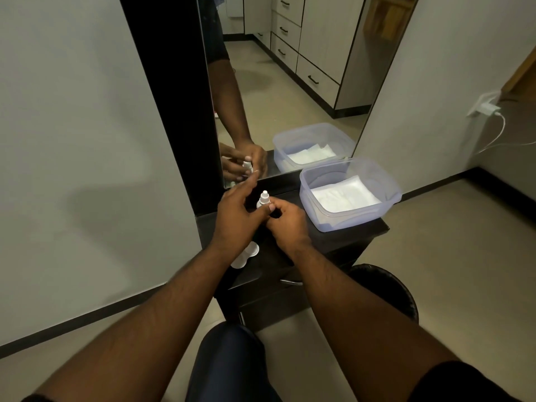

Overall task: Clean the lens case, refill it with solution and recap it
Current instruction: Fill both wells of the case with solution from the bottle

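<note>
The lens case (245, 255) lies white near the front left corner of the counter (362, 232), partly under my left wrist, its long axis running from front-left to back-right. It is below and just behind both hands, nearer the left one. Above it, my right hand (285, 220) grips the solution bottle (263, 201) upright, fingers curled round its body. My left hand (237, 216) is loosely spread beside the bottle; I think its thumb touches it, but this is hard to see. The plastic tub (319, 210) with tissues stands at the back right corner.
</note>
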Motion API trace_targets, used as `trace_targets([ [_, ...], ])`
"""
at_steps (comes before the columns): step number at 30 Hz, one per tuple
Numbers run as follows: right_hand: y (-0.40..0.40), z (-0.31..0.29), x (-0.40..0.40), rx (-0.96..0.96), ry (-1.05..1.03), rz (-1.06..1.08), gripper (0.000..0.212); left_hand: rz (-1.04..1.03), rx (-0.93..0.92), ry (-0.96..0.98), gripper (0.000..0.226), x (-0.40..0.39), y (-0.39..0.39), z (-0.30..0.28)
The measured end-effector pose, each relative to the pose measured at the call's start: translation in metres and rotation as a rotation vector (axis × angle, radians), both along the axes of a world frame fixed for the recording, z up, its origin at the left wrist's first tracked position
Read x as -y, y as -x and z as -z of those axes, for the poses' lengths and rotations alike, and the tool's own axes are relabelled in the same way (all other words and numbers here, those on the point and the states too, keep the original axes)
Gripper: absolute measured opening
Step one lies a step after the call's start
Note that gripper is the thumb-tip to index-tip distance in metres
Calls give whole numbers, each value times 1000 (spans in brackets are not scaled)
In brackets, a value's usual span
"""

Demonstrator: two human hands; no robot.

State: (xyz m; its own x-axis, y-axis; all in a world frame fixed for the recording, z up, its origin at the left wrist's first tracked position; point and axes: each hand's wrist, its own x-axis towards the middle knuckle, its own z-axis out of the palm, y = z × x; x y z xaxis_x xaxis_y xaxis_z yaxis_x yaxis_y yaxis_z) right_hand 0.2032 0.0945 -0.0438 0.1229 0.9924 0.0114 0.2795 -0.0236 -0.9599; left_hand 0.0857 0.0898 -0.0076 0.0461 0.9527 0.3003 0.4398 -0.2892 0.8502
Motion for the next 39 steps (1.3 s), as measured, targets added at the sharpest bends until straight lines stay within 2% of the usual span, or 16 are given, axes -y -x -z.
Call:
trace_targets([
  [2,0,0,0,32,6,0,44,87,-13,41,62,-3,-3,-3],
  [8,-1,-4,2,52,14,6,36,-110,-60,13,63,-4,-7,-8],
  [10,0,-5,3,45,22,6,36,-112,-61,9,62,-5,-9,-8],
  [14,0,-5,3,68,26,8,36,-70,-57,56,35,-10,-10,-7],
  [18,0,-5,3,7,6,-10,36,-153,94,-9,16,-12,-11,-20],
  [21,2,-1,1,-19,-24,3,40,-197,17,-38,18,-11,2,-24],
  [27,3,1,-1,18,-43,48,46,-197,-112,157,27,0,34,15],
  [32,3,2,-1,36,-34,51,46,-207,-179,242,29,-6,36,22],
  [34,2,1,-1,29,-29,47,45,-170,-217,277,38,-8,37,20],
  [37,0,0,-2,2,-5,38,47,-140,-209,281,51,-4,38,10],
  [39,-1,-1,-2,-18,-3,31,46,-185,-181,213,41,13,41,1],
])
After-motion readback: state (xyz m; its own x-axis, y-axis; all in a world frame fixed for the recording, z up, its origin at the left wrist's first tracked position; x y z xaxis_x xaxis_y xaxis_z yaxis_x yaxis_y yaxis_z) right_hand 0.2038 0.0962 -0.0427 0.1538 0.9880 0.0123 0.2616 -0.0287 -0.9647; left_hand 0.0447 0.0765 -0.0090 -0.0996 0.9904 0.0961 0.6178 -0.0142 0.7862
